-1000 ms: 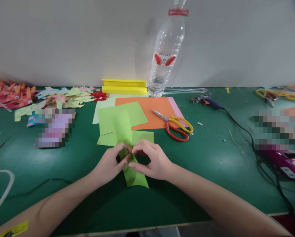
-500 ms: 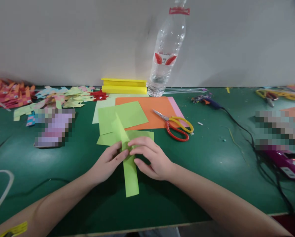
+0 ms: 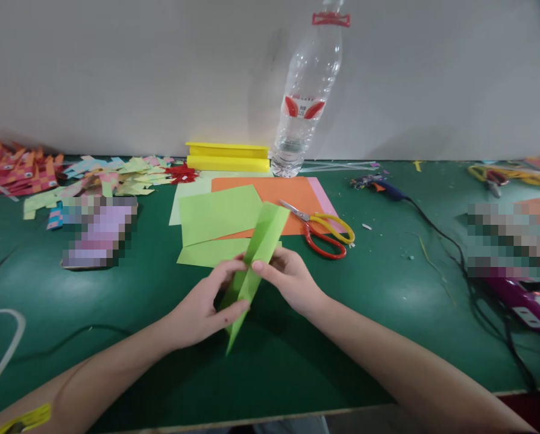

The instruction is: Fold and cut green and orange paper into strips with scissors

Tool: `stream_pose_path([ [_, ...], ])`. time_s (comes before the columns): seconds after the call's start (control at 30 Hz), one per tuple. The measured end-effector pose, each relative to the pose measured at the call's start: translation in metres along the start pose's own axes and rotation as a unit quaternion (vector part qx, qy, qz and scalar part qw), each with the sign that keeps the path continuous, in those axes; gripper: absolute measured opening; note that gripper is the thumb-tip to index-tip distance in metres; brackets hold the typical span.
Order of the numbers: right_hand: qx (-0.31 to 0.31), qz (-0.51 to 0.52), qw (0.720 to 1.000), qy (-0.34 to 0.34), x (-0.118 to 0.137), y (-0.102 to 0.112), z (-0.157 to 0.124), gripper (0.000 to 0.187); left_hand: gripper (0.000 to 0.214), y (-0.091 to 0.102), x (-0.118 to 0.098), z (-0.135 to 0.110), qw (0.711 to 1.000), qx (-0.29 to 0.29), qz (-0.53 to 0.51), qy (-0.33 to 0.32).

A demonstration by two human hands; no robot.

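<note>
A folded strip of light green paper [image 3: 267,232] is held up off the table, slanting from lower left to upper right with a crease along its length. My left hand [image 3: 207,304] grips its lower left part, thumb on the near face. Higher up, my right hand [image 3: 292,278] pinches the strip, thumb in front and the other fingers behind, partly hidden. Just beyond my hands lie a green sheet [image 3: 220,214] and another green piece [image 3: 202,253] under it. Scissors [image 3: 317,226] with one red and one yellow handle rest on an orange sheet [image 3: 292,187].
Against the wall stand a clear plastic bottle [image 3: 304,84] and a folded yellow paper [image 3: 227,163]. Left are a phone [image 3: 100,235] and a heap of paper strips [image 3: 134,178]. Right are a corded blue-handled tool [image 3: 390,188], a purple device [image 3: 518,301] and pliers [image 3: 493,181].
The green strip has been turned clockwise and its folded side lifted toward the upper right. My right thumb now presses on its front; my left hand has shifted slightly lower.
</note>
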State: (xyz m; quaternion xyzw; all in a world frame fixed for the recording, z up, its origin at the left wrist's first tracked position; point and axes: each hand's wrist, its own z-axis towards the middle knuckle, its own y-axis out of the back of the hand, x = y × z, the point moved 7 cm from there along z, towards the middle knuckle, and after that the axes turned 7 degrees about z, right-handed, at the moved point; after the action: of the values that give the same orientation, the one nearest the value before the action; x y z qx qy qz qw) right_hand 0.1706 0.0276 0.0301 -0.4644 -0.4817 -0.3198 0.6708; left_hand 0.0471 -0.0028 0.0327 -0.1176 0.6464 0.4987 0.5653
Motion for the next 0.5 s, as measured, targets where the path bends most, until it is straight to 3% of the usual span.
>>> stream_pose_path([
  [0.1,-0.112,-0.007,0.992,0.053,0.006,0.017,-0.002,0.020,0.058,0.004,0.010,0.002,0.998,-0.042,-0.024,0.034],
  [0.17,-0.149,-0.024,0.986,0.077,0.009,0.022,-0.004,0.018,0.065,0.009,0.017,0.003,0.995,-0.069,-0.007,0.069],
  [0.2,-0.160,-0.030,0.983,0.085,0.011,0.023,-0.005,0.018,0.062,0.012,0.020,0.003,0.993,-0.077,0.012,0.088],
  [0.3,-0.189,-0.042,0.977,0.091,0.012,0.026,-0.007,0.017,0.025,0.017,0.024,0.005,0.985,-0.058,0.099,0.129],
  [0.43,-0.204,0.000,0.974,0.102,0.012,0.027,-0.010,0.020,0.041,0.021,0.018,0.006,0.976,-0.052,0.161,0.135],
  [0.5,-0.170,0.012,0.982,0.083,0.010,0.021,-0.009,0.026,0.037,0.020,0.014,0.006,0.980,-0.047,0.150,0.123],
])
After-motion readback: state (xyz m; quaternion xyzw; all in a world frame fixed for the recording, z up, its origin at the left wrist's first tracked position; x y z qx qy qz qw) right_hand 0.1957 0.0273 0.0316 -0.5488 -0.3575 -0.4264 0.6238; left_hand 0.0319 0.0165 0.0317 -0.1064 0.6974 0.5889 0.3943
